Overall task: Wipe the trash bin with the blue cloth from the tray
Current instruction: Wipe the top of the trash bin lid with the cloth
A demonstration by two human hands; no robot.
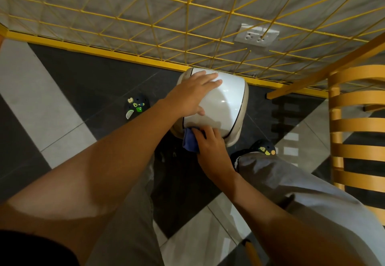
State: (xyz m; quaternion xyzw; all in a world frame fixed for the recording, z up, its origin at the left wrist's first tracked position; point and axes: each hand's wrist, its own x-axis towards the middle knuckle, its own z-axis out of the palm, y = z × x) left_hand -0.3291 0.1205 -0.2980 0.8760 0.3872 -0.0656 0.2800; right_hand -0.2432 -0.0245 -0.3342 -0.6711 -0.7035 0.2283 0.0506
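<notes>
A white trash bin [227, 103] with a glossy domed lid stands on the floor against the yellow wire fence, seen from above. My left hand [194, 94] lies flat on the left side of the lid, fingers spread, holding nothing. My right hand [209, 140] presses a bunched blue cloth [190, 141] against the bin's near lower edge, and the hand covers most of the cloth. No tray is in view.
A yellow wire grid fence [187, 36] with a yellow base rail runs behind the bin, and a wall socket [256, 35] shows through it. A wooden slatted chair [354, 124] stands at the right. My feet in dark clogs [136, 105] flank the bin on black and white floor tiles.
</notes>
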